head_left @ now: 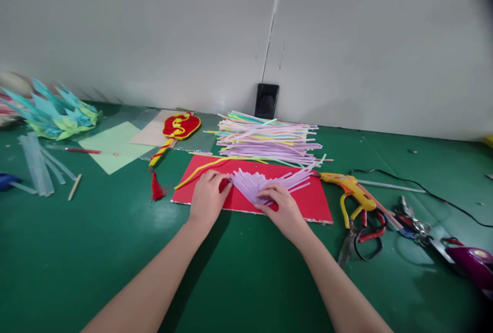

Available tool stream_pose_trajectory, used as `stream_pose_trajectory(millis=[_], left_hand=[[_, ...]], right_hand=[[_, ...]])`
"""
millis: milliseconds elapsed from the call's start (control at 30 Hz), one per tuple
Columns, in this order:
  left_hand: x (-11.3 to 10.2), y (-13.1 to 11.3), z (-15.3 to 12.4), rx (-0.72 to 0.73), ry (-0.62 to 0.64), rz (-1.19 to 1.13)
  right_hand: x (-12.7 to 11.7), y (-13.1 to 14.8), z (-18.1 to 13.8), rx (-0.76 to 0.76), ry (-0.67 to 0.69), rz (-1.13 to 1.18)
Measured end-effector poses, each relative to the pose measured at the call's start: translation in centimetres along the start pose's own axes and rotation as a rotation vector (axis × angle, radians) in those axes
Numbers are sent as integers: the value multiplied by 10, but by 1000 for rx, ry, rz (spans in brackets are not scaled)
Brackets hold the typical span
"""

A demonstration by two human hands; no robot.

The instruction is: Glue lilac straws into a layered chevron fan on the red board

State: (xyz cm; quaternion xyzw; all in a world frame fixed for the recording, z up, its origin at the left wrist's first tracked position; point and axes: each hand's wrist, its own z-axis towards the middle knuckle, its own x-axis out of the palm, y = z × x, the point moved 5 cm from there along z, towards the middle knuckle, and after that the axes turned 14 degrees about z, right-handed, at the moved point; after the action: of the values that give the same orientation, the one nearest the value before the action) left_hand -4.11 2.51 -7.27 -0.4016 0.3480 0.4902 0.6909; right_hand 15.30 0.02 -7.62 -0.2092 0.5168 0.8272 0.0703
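A woven piece of thin lilac strips (249,183) lies on a red board (241,204), its strips meeting in a V and fanning out loose at the right. My left hand (210,194) is closed in a pinch at the left tips of the strips. On the lower middle of the weave, my right hand (280,207) bends its fingers over the strips, thumb close to the fingertips, and presses them against the board. A yellow strip (200,169) curves along the board's upper left edge.
Behind the board lies a pile of pastel strips (265,140), with a phone (267,100) leaning on the wall. A glue gun (348,187), scissors (360,243) and a cable are at right. A red fan ornament (181,126), paper (115,145) and glue sticks (36,163) lie left.
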Motion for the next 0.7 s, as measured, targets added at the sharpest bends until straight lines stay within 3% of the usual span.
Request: stream_pose_trajectory(millis=[700], left_hand=[[0,1,3,-79,16,102]], right_hand=[[1,0,0,11,14,-6]])
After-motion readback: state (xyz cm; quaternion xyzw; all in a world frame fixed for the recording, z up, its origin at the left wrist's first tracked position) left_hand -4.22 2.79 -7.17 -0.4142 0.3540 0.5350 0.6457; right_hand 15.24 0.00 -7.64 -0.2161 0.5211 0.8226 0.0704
